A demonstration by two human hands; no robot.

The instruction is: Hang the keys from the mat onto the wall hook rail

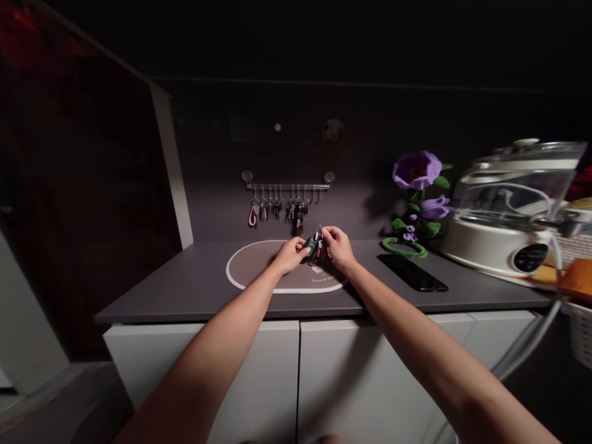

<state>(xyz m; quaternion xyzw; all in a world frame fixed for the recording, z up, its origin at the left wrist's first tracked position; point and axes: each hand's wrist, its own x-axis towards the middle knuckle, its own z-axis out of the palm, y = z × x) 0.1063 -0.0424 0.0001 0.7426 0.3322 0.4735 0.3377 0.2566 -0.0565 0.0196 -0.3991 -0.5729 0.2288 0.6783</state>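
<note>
Both of my hands are closed on one bunch of keys, held just above an oval brown mat with a white rim. My left hand grips a dark green piece of the bunch. With fingertips pinched, my right hand holds the bunch near its top, where a ring seems to be. Some red parts hang between the hands. Behind them, a clear hook rail on the wall carries several key sets, one with a pink loop.
A black phone lies on the grey counter, right of the mat. Behind it stand purple craft flowers with a green ring base. A white appliance with a clear lid fills the right end. White cabinet doors are below.
</note>
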